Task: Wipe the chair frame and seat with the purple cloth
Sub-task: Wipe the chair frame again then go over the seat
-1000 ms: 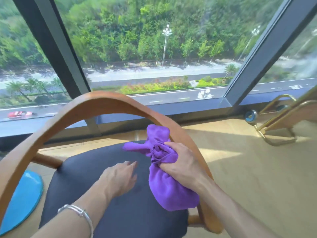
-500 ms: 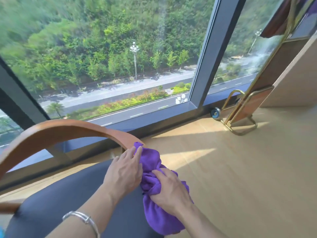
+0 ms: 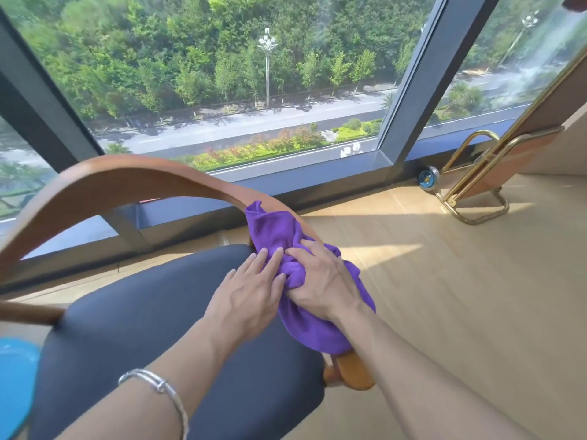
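The chair has a curved brown wooden frame (image 3: 133, 176) arching over a dark seat (image 3: 152, 315). A purple cloth (image 3: 276, 227) is bunched over the frame's right side, where it descends beside the seat. My right hand (image 3: 320, 281) is closed on the cloth and presses it against the frame. My left hand (image 3: 247, 296), a silver bracelet on its wrist, lies flat on the seat edge with its fingertips on the cloth. The cloth hides the frame beneath it.
A large window with dark mullions (image 3: 409, 90) stands just beyond the chair. A brass-coloured metal stand (image 3: 476, 188) rests on the light wooden floor (image 3: 460, 296) at the right. A blue round object (image 3: 16, 385) lies at the lower left.
My left hand left the seat middle and came onto the cloth beside my right hand. The view swung right, then back left. The cloth stays on the frame's right side.
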Action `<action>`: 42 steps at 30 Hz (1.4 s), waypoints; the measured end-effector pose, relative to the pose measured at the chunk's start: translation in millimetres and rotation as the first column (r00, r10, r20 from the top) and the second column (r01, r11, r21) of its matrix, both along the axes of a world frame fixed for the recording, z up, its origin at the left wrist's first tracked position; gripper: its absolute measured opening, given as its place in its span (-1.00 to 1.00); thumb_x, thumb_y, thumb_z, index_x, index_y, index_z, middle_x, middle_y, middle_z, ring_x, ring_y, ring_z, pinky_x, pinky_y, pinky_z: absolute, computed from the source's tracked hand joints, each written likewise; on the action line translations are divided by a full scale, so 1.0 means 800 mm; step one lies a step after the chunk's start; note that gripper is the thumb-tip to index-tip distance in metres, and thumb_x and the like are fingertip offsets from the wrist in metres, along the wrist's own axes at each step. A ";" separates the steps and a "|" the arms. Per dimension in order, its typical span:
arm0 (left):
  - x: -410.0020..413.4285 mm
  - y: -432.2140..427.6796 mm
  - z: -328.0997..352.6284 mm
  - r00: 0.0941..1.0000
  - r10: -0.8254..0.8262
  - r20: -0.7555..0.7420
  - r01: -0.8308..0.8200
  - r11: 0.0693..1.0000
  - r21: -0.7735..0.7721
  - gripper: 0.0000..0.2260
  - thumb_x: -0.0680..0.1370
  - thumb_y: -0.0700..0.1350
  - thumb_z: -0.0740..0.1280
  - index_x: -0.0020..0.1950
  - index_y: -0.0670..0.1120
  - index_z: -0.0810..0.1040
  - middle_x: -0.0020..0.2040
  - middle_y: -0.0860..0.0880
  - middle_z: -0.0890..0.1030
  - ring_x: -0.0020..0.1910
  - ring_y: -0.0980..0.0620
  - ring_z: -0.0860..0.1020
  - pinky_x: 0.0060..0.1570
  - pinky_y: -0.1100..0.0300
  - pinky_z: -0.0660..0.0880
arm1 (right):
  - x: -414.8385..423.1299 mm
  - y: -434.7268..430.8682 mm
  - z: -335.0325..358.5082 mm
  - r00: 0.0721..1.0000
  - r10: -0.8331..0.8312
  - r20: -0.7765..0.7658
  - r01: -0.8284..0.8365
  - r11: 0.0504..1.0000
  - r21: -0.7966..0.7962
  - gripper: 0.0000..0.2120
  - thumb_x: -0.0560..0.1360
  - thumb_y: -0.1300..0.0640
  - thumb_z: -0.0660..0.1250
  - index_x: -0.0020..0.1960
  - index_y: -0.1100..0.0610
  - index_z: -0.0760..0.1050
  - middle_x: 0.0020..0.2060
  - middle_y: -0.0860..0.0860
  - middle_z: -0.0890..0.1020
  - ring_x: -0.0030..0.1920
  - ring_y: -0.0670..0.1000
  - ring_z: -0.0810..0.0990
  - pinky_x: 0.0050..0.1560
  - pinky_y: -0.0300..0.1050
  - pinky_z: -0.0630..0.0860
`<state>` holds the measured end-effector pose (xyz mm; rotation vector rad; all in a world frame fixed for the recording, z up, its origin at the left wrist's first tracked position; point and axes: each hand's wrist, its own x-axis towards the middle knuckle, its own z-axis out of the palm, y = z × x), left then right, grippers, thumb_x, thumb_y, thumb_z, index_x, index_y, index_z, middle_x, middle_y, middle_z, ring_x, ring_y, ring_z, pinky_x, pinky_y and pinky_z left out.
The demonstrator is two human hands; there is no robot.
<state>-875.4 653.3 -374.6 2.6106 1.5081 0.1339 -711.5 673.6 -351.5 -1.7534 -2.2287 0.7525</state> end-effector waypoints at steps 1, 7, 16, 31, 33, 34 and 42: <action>0.001 0.000 -0.002 0.999 0.010 0.038 -0.010 1.000 0.011 -0.61 0.56 -0.16 -0.15 -0.05 -0.26 0.45 0.26 -0.35 0.46 0.16 -0.42 0.48 -0.18 -0.29 0.53 | -0.001 0.001 0.000 1.000 -0.005 -0.015 0.005 1.000 0.001 -0.36 0.30 -0.18 0.18 0.37 -0.04 0.40 0.41 -0.06 0.34 0.45 0.03 0.24 0.37 0.19 0.24; 0.030 0.002 0.000 0.992 -0.032 0.118 0.022 0.997 0.080 -0.42 0.61 -0.11 -0.31 -0.06 -0.33 0.47 0.30 -0.40 0.40 0.23 -0.46 0.41 -0.04 -0.34 0.47 | 0.013 -0.022 -0.002 0.992 -0.055 -0.117 0.062 0.996 0.057 -0.44 0.32 -0.21 0.15 0.23 0.00 0.52 0.24 -0.10 0.51 0.33 -0.02 0.39 0.25 0.08 0.39; 0.030 0.003 0.020 1.000 0.018 -0.016 -0.020 0.992 -0.128 -0.28 0.42 -0.05 -0.43 0.26 -0.26 0.37 0.53 -0.23 0.05 0.49 -0.28 0.04 0.28 -0.31 0.25 | 0.003 -0.013 -0.008 0.993 -0.096 -0.062 0.103 0.986 0.129 -0.46 0.30 -0.14 0.18 0.23 0.02 0.51 0.21 -0.05 0.53 0.30 0.04 0.44 0.22 0.00 0.42; -0.076 -0.024 0.018 0.964 0.264 0.018 -0.257 0.951 -0.173 -0.38 0.49 0.10 -0.35 0.53 -0.03 -0.03 0.52 -0.12 0.09 0.49 -0.11 0.05 0.35 -0.13 0.14 | -0.019 0.006 -0.010 0.986 -0.168 -0.020 0.169 0.967 0.191 -0.59 0.35 -0.06 0.46 0.17 -0.06 0.51 0.06 -0.07 0.54 0.11 0.08 0.52 0.01 -0.16 0.36; -0.102 -0.024 0.007 0.947 0.320 -0.035 -0.320 0.925 -0.206 -0.49 0.60 0.08 -0.24 0.53 -0.02 -0.12 0.53 -0.10 0.01 0.50 -0.09 -0.02 0.39 -0.13 0.08 | -0.026 0.014 -0.012 0.986 -0.163 -0.025 0.164 0.969 0.186 -0.61 0.35 -0.05 0.46 0.16 -0.06 0.51 0.03 -0.08 0.53 0.09 0.07 0.51 0.02 -0.14 0.37; -0.113 -0.022 0.002 0.936 0.349 -0.055 -0.352 0.909 -0.223 -0.52 0.62 0.05 -0.18 0.53 -0.02 -0.14 0.53 -0.10 -0.01 0.50 -0.09 -0.04 0.40 -0.13 0.08 | -0.029 0.021 -0.013 0.987 -0.158 -0.027 0.160 0.969 0.189 -0.61 0.35 -0.05 0.46 0.16 -0.07 0.52 0.03 -0.08 0.53 0.10 0.07 0.51 0.02 -0.13 0.38; -0.188 -0.015 -0.020 0.867 0.452 -0.211 -0.485 0.863 -0.141 -0.51 0.62 0.04 -0.19 0.53 -0.07 -0.10 0.51 -0.13 0.07 0.48 -0.13 0.05 0.35 -0.11 0.15 | -0.064 0.088 -0.017 0.995 -0.098 0.007 0.095 0.975 0.203 -0.56 0.34 -0.08 0.45 0.19 -0.05 0.52 0.14 -0.01 0.56 0.17 0.06 0.50 0.10 -0.16 0.35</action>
